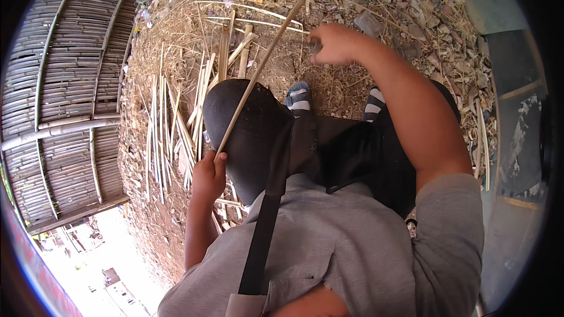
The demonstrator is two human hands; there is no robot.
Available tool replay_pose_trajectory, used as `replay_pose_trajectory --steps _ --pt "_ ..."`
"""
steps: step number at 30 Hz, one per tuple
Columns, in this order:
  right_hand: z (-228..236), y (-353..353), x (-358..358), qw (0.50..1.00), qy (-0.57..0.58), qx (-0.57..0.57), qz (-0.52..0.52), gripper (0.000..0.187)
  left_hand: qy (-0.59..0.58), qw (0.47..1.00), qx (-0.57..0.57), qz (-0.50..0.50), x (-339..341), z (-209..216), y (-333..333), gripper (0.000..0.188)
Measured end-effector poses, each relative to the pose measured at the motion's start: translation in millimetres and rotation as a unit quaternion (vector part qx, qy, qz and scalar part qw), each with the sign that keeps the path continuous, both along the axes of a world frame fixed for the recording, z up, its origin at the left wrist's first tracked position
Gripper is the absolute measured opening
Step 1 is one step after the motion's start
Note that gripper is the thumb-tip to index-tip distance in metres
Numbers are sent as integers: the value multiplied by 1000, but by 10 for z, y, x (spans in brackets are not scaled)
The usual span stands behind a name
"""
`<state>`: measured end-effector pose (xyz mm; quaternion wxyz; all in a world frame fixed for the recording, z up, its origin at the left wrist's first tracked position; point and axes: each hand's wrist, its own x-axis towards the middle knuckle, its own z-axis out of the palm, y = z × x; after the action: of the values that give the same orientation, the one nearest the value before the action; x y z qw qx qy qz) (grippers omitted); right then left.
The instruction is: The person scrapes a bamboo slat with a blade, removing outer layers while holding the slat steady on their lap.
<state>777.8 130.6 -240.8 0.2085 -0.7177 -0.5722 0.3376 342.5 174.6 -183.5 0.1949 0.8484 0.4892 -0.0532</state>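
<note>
A long, thin bamboo strip [274, 47] slants across my left knee, its far end up over the littered ground. My left hand [208, 176] is closed round its near end, thumb lying along it. Ahead and to the right, my right hand [338, 44] is curled round a short brown handle-like piece [316, 45]; only its rounded end shows, and the rest is hidden by the fingers. The right hand stays apart from the strip. Beyond my left knee, several pale split bamboo strips [155, 123] lie on the ground.
Left of me is a slatted bamboo panel [76, 53]. Wider bamboo pieces [224, 53] lie ahead, near my sandalled feet [298, 97]. Rubble [423, 29] and dry straw cover the ground ahead and right. A grey board wall [520, 129] stands at the right.
</note>
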Motion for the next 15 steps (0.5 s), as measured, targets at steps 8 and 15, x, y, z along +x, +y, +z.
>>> replay_pose_trajectory --steps 8,15 --pt "283 42 -271 998 -56 -31 21 41 -38 997 -57 30 -5 114 1 42" --pt "-114 -32 382 993 -86 43 -74 45 -55 988 -135 59 -38 151 125 46"
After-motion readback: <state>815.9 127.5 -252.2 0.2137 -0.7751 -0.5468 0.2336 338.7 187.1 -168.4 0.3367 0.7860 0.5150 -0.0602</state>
